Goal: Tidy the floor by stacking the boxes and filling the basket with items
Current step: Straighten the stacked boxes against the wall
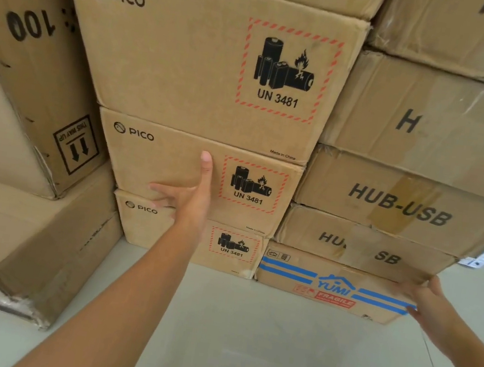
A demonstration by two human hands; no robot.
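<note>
A column of three brown PICO boxes with battery warning labels stands in front of me: a top box, a middle box and a bottom box on the floor. My left hand lies flat against the front of the middle box, fingers straight. To the right, HUB-USB boxes are stacked on a YUMI fragile box with blue stripes. My right hand touches the right end of the YUMI box with relaxed fingers. No basket is in view.
Large cardboard boxes stand at the left: a tall one marked 100 and a low one jutting out over the floor. More boxes fill the top right. Pale floor lies below my arms.
</note>
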